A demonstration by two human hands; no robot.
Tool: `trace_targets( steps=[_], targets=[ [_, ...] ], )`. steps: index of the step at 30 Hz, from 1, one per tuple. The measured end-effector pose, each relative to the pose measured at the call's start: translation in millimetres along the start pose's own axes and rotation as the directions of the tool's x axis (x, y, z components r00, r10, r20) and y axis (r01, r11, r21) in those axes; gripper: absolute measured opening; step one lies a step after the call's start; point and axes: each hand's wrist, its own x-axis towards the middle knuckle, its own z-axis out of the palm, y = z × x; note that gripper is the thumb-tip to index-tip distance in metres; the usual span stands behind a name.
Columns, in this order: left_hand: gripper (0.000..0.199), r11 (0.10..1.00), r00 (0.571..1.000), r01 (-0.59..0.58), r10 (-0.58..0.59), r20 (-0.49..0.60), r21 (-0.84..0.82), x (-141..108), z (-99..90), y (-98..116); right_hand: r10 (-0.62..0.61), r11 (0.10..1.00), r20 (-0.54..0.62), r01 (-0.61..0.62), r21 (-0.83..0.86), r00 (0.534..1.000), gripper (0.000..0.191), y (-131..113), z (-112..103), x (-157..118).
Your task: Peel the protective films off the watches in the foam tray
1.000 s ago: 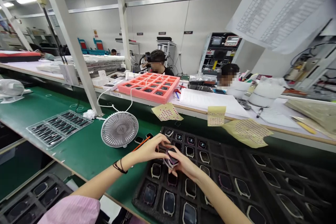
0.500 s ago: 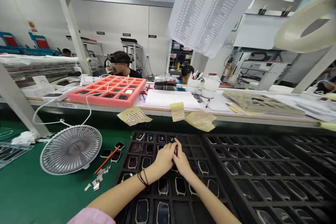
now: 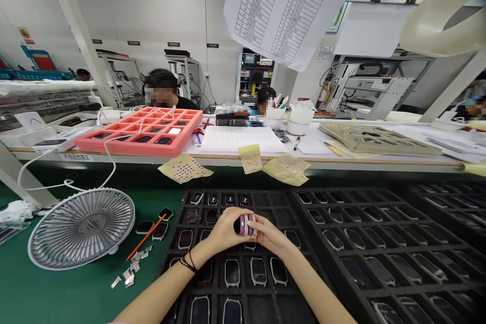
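Purple-and-silver smartwatch case (image 3: 246, 225), up off the tray: gripping it between the left hand (image 3: 224, 232) and the right hand (image 3: 268, 235), fingers of both closing round its sides, just above a black foam tray (image 3: 181, 212) with rows of watch cases in its cells.

Risking a drop, mainly from smooth, small sides slipping under fingertip pressure; a fall could be scratching the finish or knocking neighbouring cases out of place. Risking scuffs too, with both wrists hanging low over the rows, and with black cord bracelets (image 3: 188, 263) on the left wrist possibly catching on a case edge.

Lying off to the left on a green bench mat (image 3: 38, 288): loose dark watch cases (image 3: 159, 231), an orange stick (image 3: 146, 237) and crumpled silver foil scraps (image 3: 131, 268), with a grey desk fan (image 3: 81, 229) standing close by. A careless swing of the left elbow could be sweeping those cases off the mat.

Finding no readable brand anywhere: a hanging printed table (image 3: 292, 5) showing rows too small to make out, a white label (image 3: 76, 157) on the far bench edge blurring beyond reading, and tiny bright icons on dark cases in the tray's far row (image 3: 212, 199) giving no legible name.
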Motion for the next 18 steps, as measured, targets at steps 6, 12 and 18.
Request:
trace_targets(
  steps=[6, 12, 18],
  targets=[
    [0.054, 0.999, 0.997, -0.021, 0.024, 0.079, -0.038, -2.2, -0.1, -3.1, 0.013, 1.000, -0.055, -0.013, -0.005, 0.998, 0.040, 3.5, 2.0, -0.3],
    [0.047, 0.997, 0.986, -0.053, 0.062, 0.156, -0.064, -3.4, -1.6, -2.7, 0.012, 0.999, -0.094, -0.015, -0.037, 0.996, 0.038, 4.9, 6.7, -1.1],
    [0.050, 0.997, 0.986, -0.031, 0.040, 0.160, -0.064, -1.6, -7.9, -9.0, -0.040, 0.999, -0.162, 0.041, 0.002, 0.986, 0.041, 6.7, 2.1, 2.0]
  ],
)
